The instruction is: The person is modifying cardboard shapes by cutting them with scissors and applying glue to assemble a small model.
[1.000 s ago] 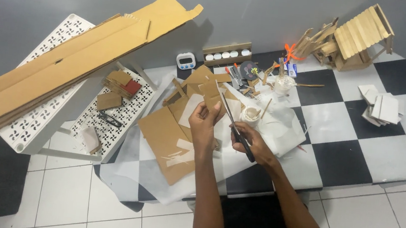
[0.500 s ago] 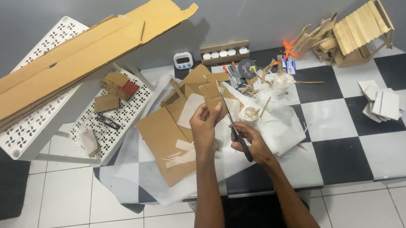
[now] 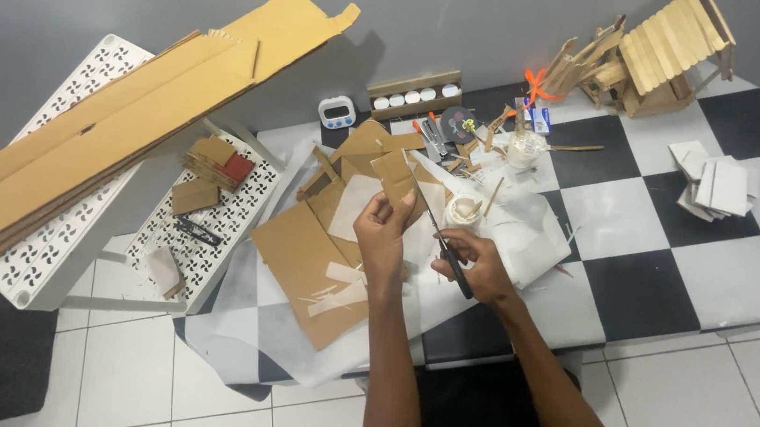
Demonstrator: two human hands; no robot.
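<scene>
Left hand (image 3: 384, 236) pinches flat brown card piece (image 3: 399, 181), held upright above white paper sheet (image 3: 527, 243). Right hand (image 3: 478, 263) grips scissors (image 3: 439, 234), black handles, thin blades angled up to card's right edge. Below left: larger rectangular card (image 3: 304, 267) with pale tape strips. Small round cup (image 3: 464, 210) just beside blades. Stick house (image 3: 665, 50), slatted roof, far right. Long corrugated box (image 3: 107, 124) across perforated white rack (image 3: 48, 235).
</scene>
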